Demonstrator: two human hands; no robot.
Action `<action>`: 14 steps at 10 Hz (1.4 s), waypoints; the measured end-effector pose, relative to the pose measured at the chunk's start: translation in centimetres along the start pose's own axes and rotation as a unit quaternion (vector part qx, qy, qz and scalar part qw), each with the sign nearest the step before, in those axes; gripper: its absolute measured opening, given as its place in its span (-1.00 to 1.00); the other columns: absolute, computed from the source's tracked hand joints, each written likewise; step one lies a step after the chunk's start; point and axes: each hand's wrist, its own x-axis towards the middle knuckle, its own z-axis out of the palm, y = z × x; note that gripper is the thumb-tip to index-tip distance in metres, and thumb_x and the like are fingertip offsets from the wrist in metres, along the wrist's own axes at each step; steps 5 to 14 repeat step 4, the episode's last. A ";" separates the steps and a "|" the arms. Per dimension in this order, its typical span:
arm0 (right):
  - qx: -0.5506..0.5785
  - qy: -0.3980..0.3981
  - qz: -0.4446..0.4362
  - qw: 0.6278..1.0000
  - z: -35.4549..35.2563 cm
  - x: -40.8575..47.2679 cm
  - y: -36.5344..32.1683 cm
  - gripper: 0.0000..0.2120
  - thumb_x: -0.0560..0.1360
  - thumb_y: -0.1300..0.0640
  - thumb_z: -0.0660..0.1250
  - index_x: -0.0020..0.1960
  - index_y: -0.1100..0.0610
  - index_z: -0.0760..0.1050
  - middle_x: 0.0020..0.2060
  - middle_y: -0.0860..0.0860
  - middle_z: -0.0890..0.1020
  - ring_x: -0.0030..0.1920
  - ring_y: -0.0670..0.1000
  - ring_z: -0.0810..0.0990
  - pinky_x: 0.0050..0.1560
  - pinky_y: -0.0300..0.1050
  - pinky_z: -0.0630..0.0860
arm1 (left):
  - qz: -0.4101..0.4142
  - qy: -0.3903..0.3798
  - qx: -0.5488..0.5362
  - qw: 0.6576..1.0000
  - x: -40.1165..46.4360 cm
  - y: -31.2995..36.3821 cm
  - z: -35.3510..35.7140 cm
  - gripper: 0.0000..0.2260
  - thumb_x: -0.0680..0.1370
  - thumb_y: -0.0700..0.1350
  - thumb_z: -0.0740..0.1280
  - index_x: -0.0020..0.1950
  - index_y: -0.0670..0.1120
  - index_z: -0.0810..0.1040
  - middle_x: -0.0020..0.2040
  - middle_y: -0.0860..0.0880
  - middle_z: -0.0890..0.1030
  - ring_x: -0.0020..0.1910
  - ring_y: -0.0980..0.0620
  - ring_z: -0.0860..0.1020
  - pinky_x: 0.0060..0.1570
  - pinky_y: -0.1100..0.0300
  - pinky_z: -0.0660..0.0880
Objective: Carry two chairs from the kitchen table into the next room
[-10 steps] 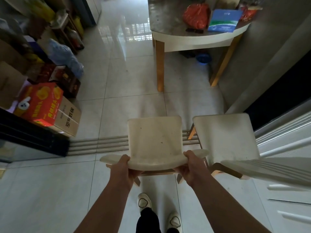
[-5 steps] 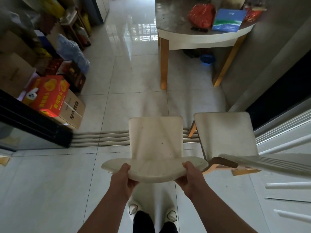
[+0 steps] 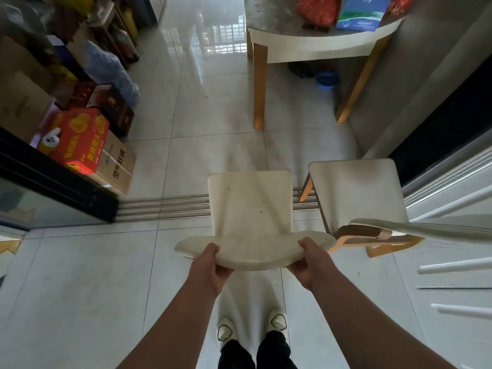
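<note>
A cream chair (image 3: 250, 203) is in front of me, its seat over the sliding-door track. My left hand (image 3: 213, 267) grips the left end of its curved backrest top and my right hand (image 3: 310, 262) grips the right end. A second cream chair (image 3: 354, 193) with wooden legs stands just to its right, close to the white door. The kitchen table (image 3: 316, 42) with wooden legs stands further ahead on the tiled floor.
A metal floor track (image 3: 162, 207) crosses the doorway. A black sliding door frame (image 3: 53, 182) is on the left, with stacked cardboard boxes (image 3: 87, 145) and bags behind it. A white panelled door (image 3: 452, 235) and a grey wall close off the right. A blue bowl (image 3: 324, 78) lies under the table.
The view has shifted slightly backward and the chair I hold has come a little toward me. My feet have drawn together. The second chair has stayed in place.
</note>
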 end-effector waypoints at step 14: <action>-0.123 0.097 -0.134 0.979 -0.7 -7.2 -3.2 -0.94 0.57 0.23 0.24 -0.07 0.18 0.47 -0.04 0.16 0.51 0.00 0.13 0.53 0.13 0.09 0.57 | 0.102 0.094 0.208 0.968 -4.8 7.5 -2.7 -0.93 0.57 -0.27 0.23 -0.08 -0.18 0.47 -0.06 -0.27 0.57 -0.11 -0.16 0.59 0.10 -0.12 0.55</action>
